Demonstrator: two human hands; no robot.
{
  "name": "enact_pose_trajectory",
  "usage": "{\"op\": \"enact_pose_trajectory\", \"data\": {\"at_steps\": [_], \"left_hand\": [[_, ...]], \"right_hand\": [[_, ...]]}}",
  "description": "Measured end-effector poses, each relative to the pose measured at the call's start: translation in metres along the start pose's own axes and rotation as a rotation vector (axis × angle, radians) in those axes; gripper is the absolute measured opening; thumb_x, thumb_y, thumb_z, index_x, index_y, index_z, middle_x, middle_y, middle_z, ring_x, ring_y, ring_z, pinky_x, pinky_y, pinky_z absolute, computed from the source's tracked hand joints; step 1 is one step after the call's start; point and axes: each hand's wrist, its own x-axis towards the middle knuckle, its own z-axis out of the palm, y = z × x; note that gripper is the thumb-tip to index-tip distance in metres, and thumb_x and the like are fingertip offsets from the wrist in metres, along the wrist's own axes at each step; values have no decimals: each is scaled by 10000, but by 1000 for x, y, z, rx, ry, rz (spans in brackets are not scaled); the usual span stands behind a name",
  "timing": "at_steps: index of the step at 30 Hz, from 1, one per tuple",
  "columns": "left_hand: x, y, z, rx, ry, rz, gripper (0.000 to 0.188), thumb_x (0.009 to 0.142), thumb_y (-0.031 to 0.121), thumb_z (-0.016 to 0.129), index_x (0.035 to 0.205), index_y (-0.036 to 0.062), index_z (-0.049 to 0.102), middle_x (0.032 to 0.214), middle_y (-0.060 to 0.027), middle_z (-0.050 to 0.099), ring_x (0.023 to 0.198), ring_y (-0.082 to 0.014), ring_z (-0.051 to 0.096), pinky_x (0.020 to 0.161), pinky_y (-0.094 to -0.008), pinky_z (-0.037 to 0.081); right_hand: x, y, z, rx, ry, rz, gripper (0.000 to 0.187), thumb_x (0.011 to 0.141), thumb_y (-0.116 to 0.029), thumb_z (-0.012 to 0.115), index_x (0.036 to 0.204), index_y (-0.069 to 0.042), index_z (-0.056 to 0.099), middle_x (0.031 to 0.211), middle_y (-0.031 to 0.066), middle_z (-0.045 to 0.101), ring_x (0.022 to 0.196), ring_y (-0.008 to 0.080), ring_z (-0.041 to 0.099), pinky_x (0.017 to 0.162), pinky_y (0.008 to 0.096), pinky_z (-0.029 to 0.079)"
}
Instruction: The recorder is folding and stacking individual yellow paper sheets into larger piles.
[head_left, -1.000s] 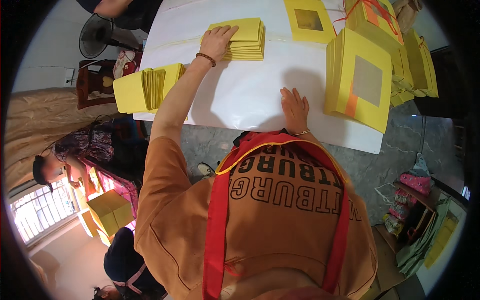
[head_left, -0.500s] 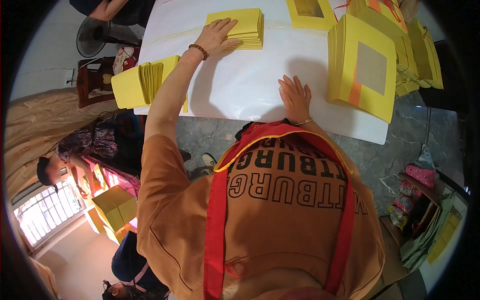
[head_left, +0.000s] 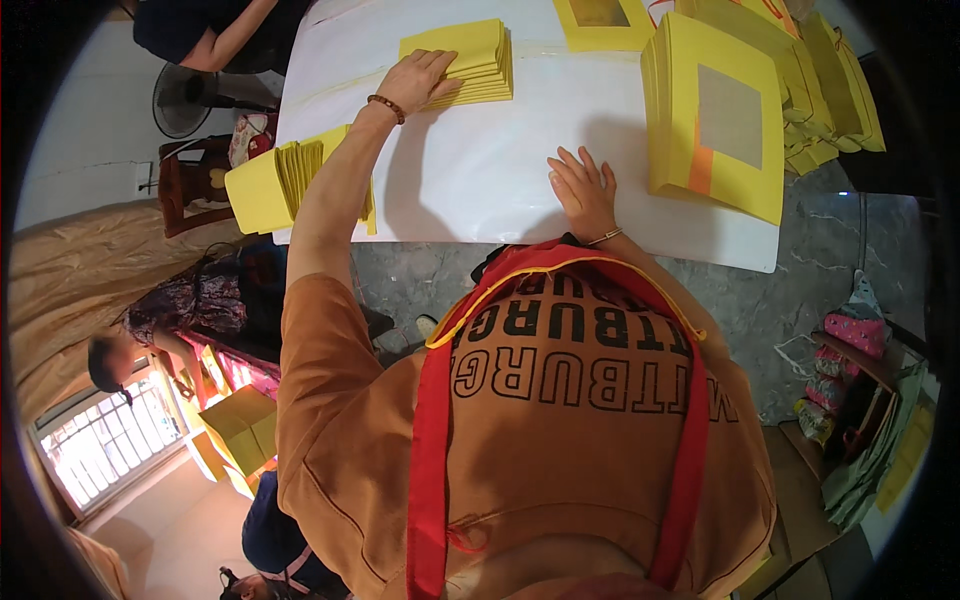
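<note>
My left hand (head_left: 407, 86) is at the left end of a stack of flat, folded yellow paper pieces (head_left: 487, 62) on the white table (head_left: 480, 150). Its fingers bend over the top while the thumb lies toward the near side, closed on that end. What is under the palm is hidden. Further right, my right hand (head_left: 585, 192) rests by the near table edge, fingers stretched out and holding nothing. Beside it stands a thick stack of yellow paper bags (head_left: 680, 170) with a grey window panel and an orange strip.
More yellow bags (head_left: 820, 90), some with red cords, crowd the far right. A yellow bundle (head_left: 285, 180) sits at the left table corner. Behind it are a fan (head_left: 182, 100) and a wooden chair (head_left: 190, 190). Other people work at far left and lower left.
My left hand has slid a little left along the stack, and its spread fingers have drawn in and bent. My right hand stays at about the same spot on the table.
</note>
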Motion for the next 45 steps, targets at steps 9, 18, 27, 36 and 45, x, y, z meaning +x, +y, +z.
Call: {"op": "enact_pose_trajectory", "data": {"at_steps": [9,18,27,36,45], "left_hand": [[0,9,-1,33,87,24,418,804,314,592,1133,65,519,1042,-105,586,933,-270,549,796,-359,460],[0,6,1,100,171,93,366,806,315,587,1070,64,548,914,-73,615,829,-236,576,720,-336,477],[1,11,-2,91,134,66,344,809,298,585,1057,62,555,929,-69,614,814,-238,578,714,-332,479],[0,10,1,78,145,77,357,792,288,602,1068,66,556,933,-66,615,823,-239,574,707,-337,479],[0,9,1,98,138,67,372,787,309,602,1069,71,557,947,-63,615,843,-235,573,715,-339,476]], "right_hand": [[0,-1,-2,-5,32,-18,365,906,-336,383,1159,-121,533,1321,55,414,1273,263,266,1015,518,87],[0,-2,-4,-32,-34,16,381,927,-327,343,1211,-132,505,1350,50,395,1311,230,216,1039,461,24],[-5,4,2,-135,219,-245,260,855,-224,464,1074,-142,577,1257,104,477,1216,322,359,988,532,137],[-6,3,-2,-167,144,-219,336,918,-256,395,1171,-83,533,1316,97,427,1269,286,310,1020,485,98],[-5,5,1,-132,145,-201,357,916,-289,382,1180,-97,527,1329,93,412,1282,282,284,1025,487,92]]}}
